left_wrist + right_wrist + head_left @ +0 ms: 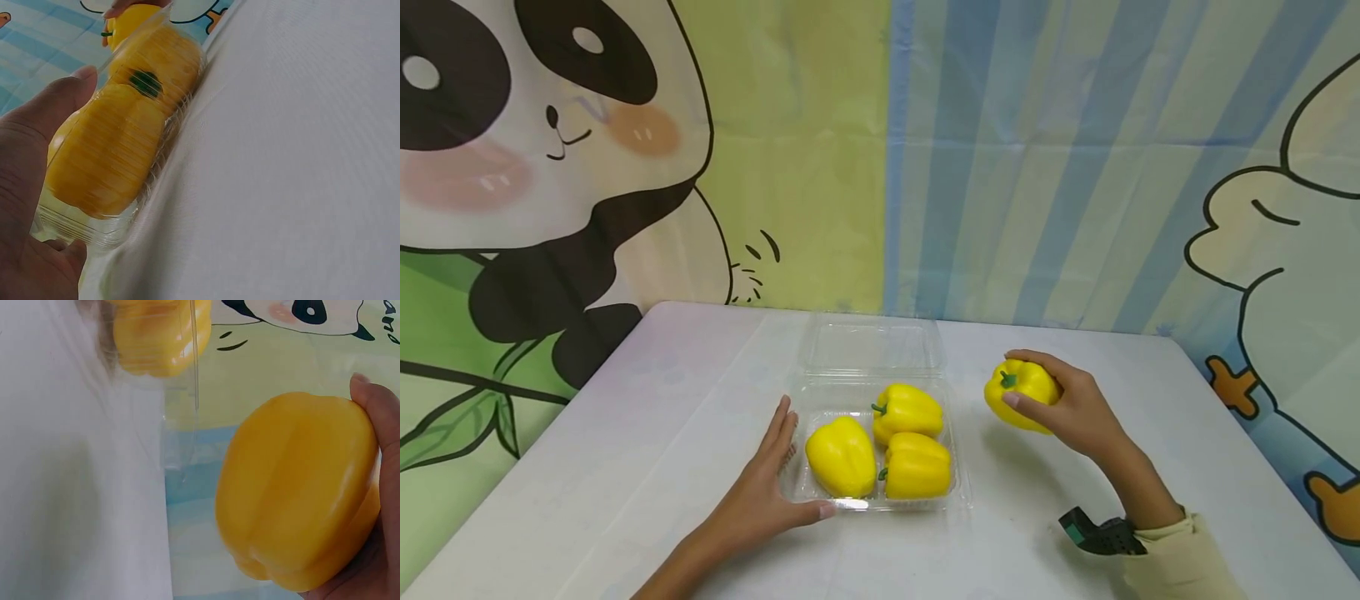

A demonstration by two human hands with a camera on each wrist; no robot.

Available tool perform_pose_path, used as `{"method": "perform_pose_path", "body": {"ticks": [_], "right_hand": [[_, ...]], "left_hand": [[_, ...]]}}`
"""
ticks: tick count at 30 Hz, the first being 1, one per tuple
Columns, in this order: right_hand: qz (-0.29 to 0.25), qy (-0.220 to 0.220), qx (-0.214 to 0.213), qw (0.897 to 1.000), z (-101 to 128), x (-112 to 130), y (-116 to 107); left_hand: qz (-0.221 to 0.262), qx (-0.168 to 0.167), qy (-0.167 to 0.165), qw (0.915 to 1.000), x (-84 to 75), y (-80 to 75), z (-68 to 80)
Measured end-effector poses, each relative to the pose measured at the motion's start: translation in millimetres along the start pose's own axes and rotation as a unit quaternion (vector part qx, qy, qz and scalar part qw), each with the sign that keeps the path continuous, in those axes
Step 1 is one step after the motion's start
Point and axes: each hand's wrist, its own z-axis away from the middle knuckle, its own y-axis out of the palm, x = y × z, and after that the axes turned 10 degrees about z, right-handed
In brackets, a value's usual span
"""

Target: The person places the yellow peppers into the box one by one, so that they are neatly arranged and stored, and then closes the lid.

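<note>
Head cam's up high, facing forward and down over the table (625,450), wall (1037,167) across the upper half; widest view I can see here. Left wrist cam: low, close, rolled sideways, table at right, looking across the clear box (97,230). Right wrist cam: also rolled, table at left, facing the panda print (284,312), yellow pepper (300,494) large at right. All three share box and pepper.

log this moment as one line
right hand: holds yellow pepper above table | left hand: touches clear container | lid: open | inside: three yellow peppers
</note>
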Motion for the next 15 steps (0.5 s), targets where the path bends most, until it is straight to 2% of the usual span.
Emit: {"method": "perform_pose_path", "body": {"ticks": [7,15], "right_hand": [[-0.018,-0.015,-0.015,1.000,-3.1,10.9,1.1],[-0.041,-0.023,-0.008,0.999,-9.8,26.1,7.8]], "left_hand": [[0.004,-0.001,0.003,1.0000,0.4,0.3,-0.1],[0.005,-0.001,0.002,1.0000,0.6,0.2,-0.3]]}}
